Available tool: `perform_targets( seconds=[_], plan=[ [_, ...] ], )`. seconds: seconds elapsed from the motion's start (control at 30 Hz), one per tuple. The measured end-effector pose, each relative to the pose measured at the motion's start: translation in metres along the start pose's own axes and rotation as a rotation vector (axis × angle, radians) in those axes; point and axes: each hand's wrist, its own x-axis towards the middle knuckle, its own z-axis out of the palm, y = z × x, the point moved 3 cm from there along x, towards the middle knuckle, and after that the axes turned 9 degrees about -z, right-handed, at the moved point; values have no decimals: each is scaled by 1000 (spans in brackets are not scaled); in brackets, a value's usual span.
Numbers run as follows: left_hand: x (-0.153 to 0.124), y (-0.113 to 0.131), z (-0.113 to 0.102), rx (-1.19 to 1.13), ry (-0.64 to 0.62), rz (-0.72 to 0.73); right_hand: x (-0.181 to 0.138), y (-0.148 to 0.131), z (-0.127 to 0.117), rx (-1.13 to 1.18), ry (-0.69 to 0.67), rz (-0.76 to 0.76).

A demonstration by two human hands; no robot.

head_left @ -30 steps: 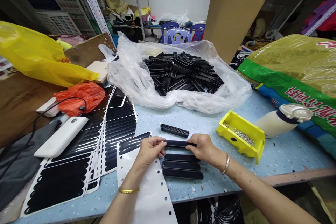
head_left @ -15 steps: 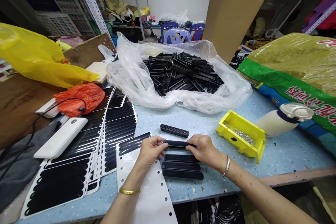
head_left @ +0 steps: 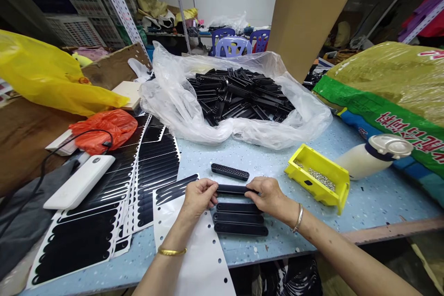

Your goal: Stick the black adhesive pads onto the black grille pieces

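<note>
Between my hands lies a narrow black plastic bar with rounded ends. My left hand pinches its left end, thumb and forefinger together. At the other end my right hand grips it, covering that tip. Whether a separate black strip lies on the bar I cannot tell. Three similar black bars are lined up just below, smooth side up. Above is a single black bar with a textured, holed face. Under my left forearm is a white backing sheet with black adhesive strips at its top.
A clear plastic bag full of black bars stands behind. To the right are a yellow bin of small metal pieces and a white bottle. Sheets of black strips and a white power bank lie left.
My left thumb and fingers have shifted slightly at the bar's left end. Both hands stay on the bar, and the other things remain in place.
</note>
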Motion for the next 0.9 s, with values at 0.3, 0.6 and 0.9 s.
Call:
perform_targets(
  seconds=[0.3, 0.6, 0.9],
  plan=[
    [1, 1, 2, -6, 17, -17, -5, 6, -2, 129, 93, -75],
    [1, 2, 2, -7, 20, -24, -7, 8, -6, 228, 88, -37],
    [2, 1, 1, 30, 10, 7, -8, 9, 0, 170, 102, -112]
  ],
)
